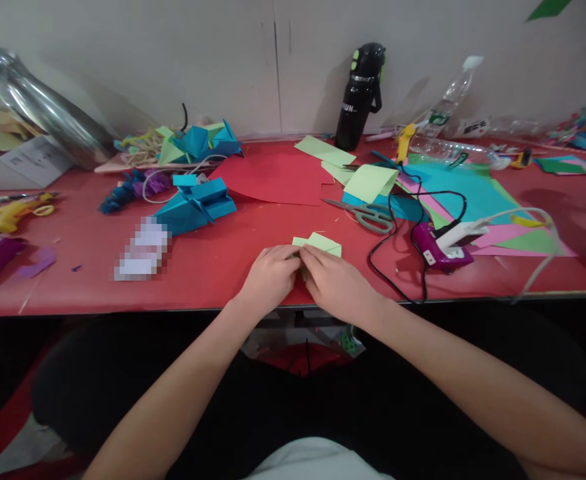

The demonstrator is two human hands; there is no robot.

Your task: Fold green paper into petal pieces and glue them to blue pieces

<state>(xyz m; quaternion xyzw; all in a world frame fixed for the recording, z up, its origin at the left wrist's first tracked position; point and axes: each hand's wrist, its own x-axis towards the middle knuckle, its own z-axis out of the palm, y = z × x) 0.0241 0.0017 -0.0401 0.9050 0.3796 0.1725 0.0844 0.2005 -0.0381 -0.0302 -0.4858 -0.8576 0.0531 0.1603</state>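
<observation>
A small piece of folded light green paper [327, 244] is held between my two hands at the table's front edge. My left hand [273, 277] grips it from the left, fingers closed. From the right, my right hand [337, 280] pinches it, and the fingertips of both hands meet on the paper. Its lower part is mostly hidden behind my fingers. Scissors with grey handles [373, 217] lie beyond my right hand. Farther back are a curled light green sheet [371, 183] and a large red sheet [277, 175].
Folded blue paper shapes [197, 203] sit left of centre. At right, a purple power strip [437, 250] trails black and white cables near coloured sheets [473, 190]. A black bottle [360, 100] stands at the wall. A yellow glue gun [15, 210] lies far left.
</observation>
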